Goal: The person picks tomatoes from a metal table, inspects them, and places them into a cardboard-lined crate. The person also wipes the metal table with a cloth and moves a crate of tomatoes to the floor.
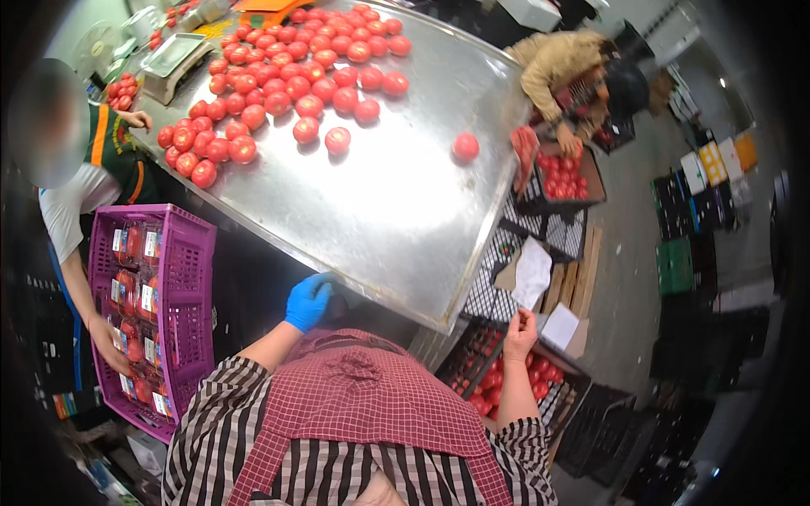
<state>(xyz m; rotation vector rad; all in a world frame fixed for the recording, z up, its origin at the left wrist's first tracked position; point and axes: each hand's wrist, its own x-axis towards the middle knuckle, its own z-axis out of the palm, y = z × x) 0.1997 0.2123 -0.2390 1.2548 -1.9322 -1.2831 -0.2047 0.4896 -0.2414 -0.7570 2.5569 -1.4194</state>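
My left hand (309, 302), in a blue glove, is at the near edge of a metal table (405, 240). Its thumb stands off from the fingers, and nothing shows in it. To the right, my bare right hand (520, 336) hangs over a black crate of tomatoes (490, 386) with its fingers curled. Its fingertips overlap the lower end of a white paper sheet (531, 275) in the picture; whether they touch it is unclear. One tomato (466, 147) sits alone toward the table's right side. A large spread of tomatoes (310, 73) covers the table's far left part.
At left, a person's hand (111, 345) reaches into a purple crate (186, 303) of packed tomatoes (126, 294). Another person (557, 69) bends over a tomato box (591, 174) at the right. A scale (174, 60) and an orange container (269, 9) stand at the back.
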